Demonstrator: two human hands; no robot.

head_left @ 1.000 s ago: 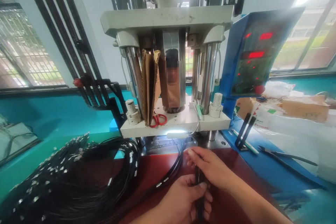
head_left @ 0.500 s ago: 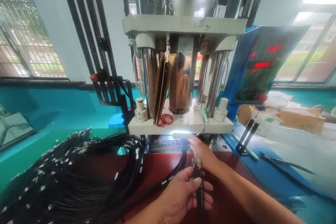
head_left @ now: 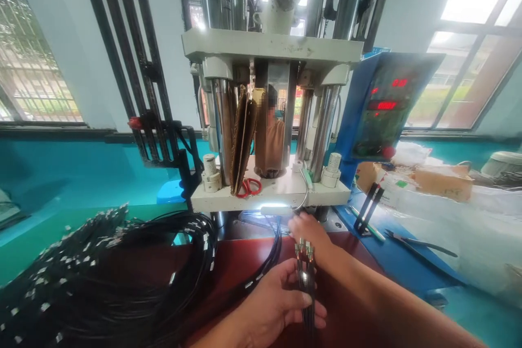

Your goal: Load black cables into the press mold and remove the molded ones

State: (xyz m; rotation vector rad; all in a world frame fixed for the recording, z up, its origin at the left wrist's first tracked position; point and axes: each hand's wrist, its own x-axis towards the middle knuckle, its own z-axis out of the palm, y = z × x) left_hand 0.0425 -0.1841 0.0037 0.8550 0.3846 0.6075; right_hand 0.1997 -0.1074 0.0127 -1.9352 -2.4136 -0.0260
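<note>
My left hand (head_left: 275, 302) is closed around a small bundle of black cables (head_left: 306, 278), thumb across the front. Metal terminals (head_left: 304, 250) stand up at the top of that bundle. Beyond it, my right hand (head_left: 308, 229) reaches to the lower front of the press, beside the white lamp (head_left: 276, 210). Its fingers are curled, and what they hold, if anything, is too small to make out. More black cables (head_left: 275, 247) run from the press's working area down towards the left, behind my left hand.
A large heap of black cables (head_left: 122, 293) with metal ends covers the left side. The press (head_left: 269, 46) bears red-handled scissors (head_left: 249, 187) and folded cardboard (head_left: 242, 141). At right are a blue control box (head_left: 385, 103), pliers (head_left: 420, 242) and bagged boxes (head_left: 442, 182).
My view has swung slightly right, shifting the scene left. My right hand has drawn back a little from under the lamp, its fingers more curled. My left hand still holds the cables.
</note>
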